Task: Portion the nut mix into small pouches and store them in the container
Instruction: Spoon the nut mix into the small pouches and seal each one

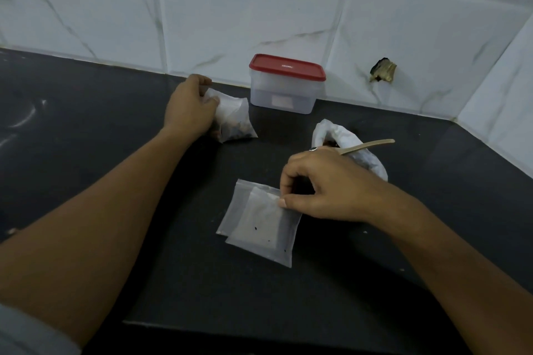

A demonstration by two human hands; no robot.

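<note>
Head view: my left hand (190, 106) gripped a filled pouch (236, 121) near the closed red-lidded container (284, 86); my right hand (320, 190) pinched the top empty pouch (259, 228).
I judged it best to peel one pouch free, close to the nut-mix bag (354, 150).

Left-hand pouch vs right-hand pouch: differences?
Left-hand pouch bulges with dark nut mix; right-hand pouch is flat, showing only a few dark specks.
Left-hand pouch stands upright near the container; right-hand pouch lies on the counter, overlapping another flat pouch.
Left hand wraps the left-hand pouch's top; right hand pinches the right-hand pouch's top edge.
Both are small, translucent plastic.
</note>
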